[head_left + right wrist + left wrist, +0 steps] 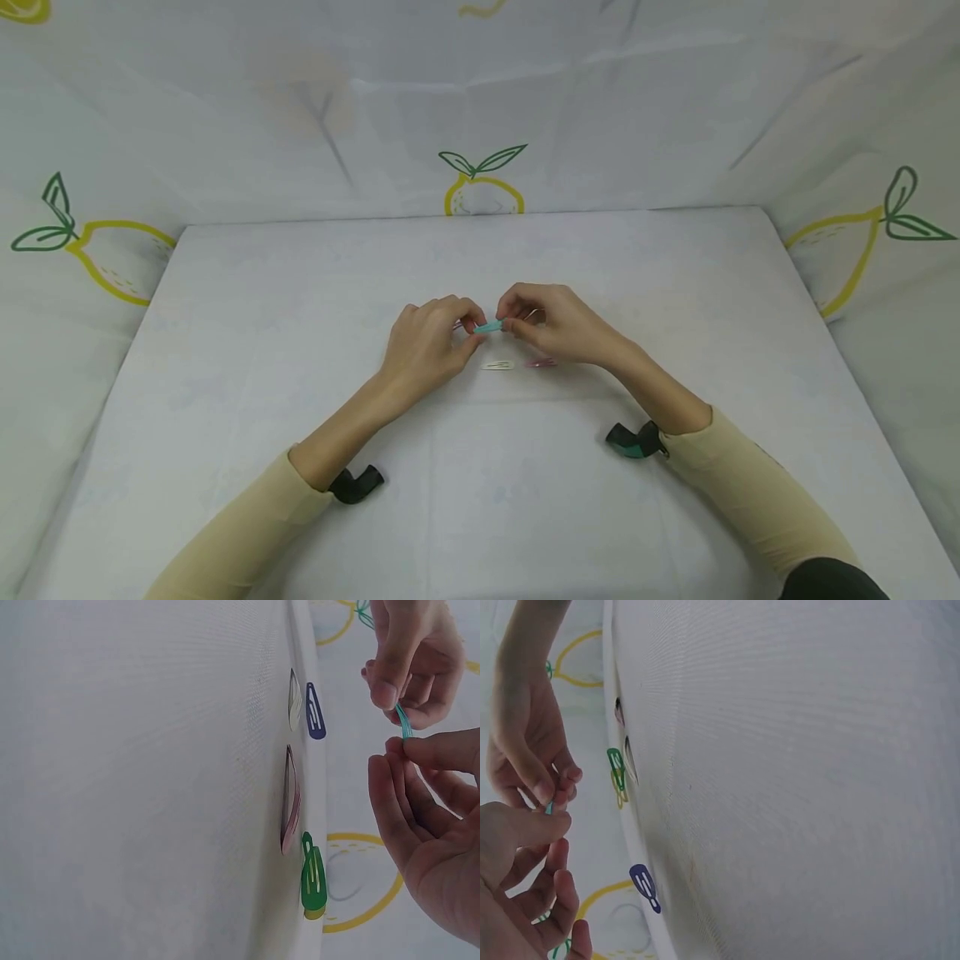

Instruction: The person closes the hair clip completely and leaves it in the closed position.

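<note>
A turquoise snap hair clip (489, 327) is held in the air between both hands. My left hand (431, 340) pinches one end between thumb and index finger. The other end is pinched by my right hand (555, 325); in the right wrist view the turquoise clip (405, 721) spans the short gap between the fingertips. Below the hands, a cream snap clip (497, 365) and a pink snap clip (542, 362) lie side by side on the table. My fingers cover part of the turquoise clip.
More snap clips lie on the white table (480, 500): a green clip (313, 874) partly over a yellow clip (315, 913), and a navy clip (315, 712). A white cloth with lemon drawings (483, 196) hangs behind and beside the table.
</note>
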`<state>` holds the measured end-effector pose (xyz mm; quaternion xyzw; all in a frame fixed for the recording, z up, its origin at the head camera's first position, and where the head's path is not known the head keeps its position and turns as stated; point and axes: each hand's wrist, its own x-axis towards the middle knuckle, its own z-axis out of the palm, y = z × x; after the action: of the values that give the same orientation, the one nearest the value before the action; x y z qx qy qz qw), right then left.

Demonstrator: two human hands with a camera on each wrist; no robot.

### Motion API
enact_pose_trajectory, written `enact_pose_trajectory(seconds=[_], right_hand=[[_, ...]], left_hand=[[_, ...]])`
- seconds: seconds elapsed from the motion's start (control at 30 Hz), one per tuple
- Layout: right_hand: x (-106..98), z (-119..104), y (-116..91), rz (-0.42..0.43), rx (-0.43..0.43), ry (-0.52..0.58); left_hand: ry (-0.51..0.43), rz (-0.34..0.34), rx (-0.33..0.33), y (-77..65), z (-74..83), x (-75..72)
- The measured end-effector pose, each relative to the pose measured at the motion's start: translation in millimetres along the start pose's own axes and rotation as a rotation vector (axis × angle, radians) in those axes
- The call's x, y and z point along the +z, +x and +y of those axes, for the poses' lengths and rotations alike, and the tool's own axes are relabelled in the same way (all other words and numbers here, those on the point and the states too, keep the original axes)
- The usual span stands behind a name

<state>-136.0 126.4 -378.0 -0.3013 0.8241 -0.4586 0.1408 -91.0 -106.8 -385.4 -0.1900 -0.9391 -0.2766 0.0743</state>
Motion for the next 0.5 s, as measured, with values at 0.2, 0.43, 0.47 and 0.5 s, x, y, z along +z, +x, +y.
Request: enact_pose_trajectory(seconds=[0.2, 0.43, 0.47, 0.5], right_hand=[[-0.9, -0.5, 0.3, 0.007, 0.019, -0.023], [-1.0, -1.2, 0.2, 0.001, 0.037, -0.031], [-0.9, -1.3, 0.1, 0.000, 0.039, -0.033], [-1.0, -1.1, -0.1, -0.001, 0.042, -0.036]], left_hand=[[-0.006, 0.001, -0.001, 0.7, 0.2, -1.1], [-0.018, -0.006, -0.010, 0.4, -0.9, -0.6], [-0.017, -0.006, -0.010, 0.4, -0.9, -0.6], [-0.017, -0.006, -0.010, 0.3, -1.1, -0.5]])
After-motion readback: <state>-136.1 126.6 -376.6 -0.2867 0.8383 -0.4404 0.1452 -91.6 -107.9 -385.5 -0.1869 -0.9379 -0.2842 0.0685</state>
